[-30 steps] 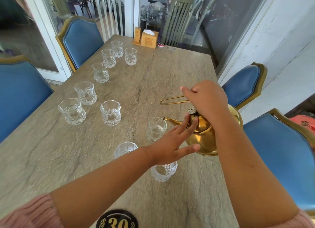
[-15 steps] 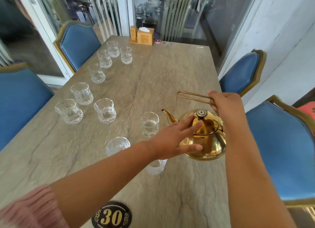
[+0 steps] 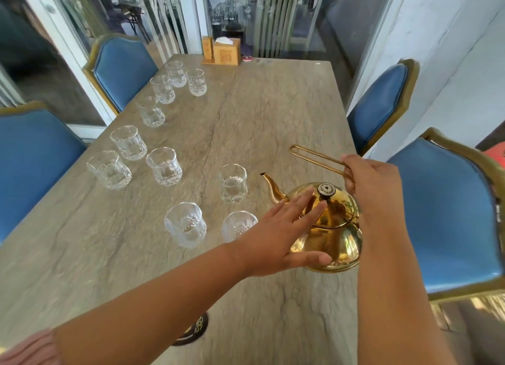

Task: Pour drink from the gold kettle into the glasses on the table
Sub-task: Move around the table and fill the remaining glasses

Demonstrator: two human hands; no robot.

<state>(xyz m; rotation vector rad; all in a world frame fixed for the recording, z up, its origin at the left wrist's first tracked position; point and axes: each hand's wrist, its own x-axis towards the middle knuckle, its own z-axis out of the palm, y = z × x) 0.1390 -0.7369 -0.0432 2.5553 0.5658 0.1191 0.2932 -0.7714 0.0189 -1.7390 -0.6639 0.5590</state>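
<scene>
Our right hand (image 3: 374, 189) grips the handle of the gold kettle (image 3: 325, 225), right of centre; our left hand (image 3: 278, 239) lies open on its lid. Between pours, we judge; next, tip toward the nearest glass (image 3: 238, 226).

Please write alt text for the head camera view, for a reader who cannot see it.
A person's right hand holds the handle of a gold kettle on a stone-patterned table, while the left hand rests flat against its lid. Ten clear glasses stand to the left, the nearest beside the kettle.
</scene>
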